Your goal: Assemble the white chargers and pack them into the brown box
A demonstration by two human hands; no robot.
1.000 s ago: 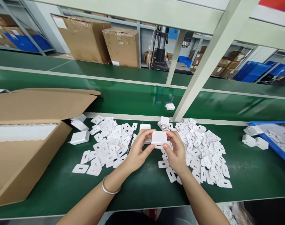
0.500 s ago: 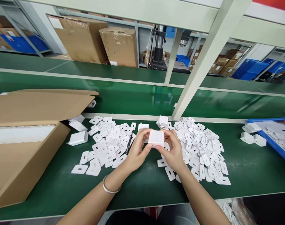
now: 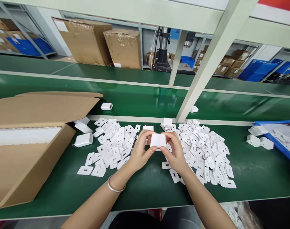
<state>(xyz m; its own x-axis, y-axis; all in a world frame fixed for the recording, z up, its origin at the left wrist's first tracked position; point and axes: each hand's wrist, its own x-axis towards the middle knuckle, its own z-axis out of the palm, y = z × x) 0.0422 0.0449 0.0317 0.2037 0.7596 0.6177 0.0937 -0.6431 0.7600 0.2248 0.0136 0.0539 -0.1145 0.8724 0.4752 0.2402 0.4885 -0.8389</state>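
Both hands grip one white charger housing [image 3: 158,140] from its two sides, in front of me above the green bench. My left hand [image 3: 142,149] is closed on its left side, thumb at the lower edge. My right hand [image 3: 174,151] pinches its right side in the same way. Behind the hands, another white charger [image 3: 148,128] lies partly hidden. A heap of flat white slotted plates [image 3: 111,144] spreads to the left of my hands, and a second heap of plates [image 3: 204,149] to the right. A further charger [image 3: 167,122] rests at the back by the post.
At the left stands an open cardboard box [image 3: 46,165], with white chargers [image 3: 84,140] beside it. A slanting metal post [image 3: 204,63] rises at the back. A blue tray [image 3: 282,151] and several chargers [image 3: 253,140] are at the right. Chargers [image 3: 106,106] lie on the green surface behind the bench.
The view has shifted slightly, so bench items appear a little further right. Another charger now shows beside the post on the green surface behind. Both hands keep hold of the charger housing.
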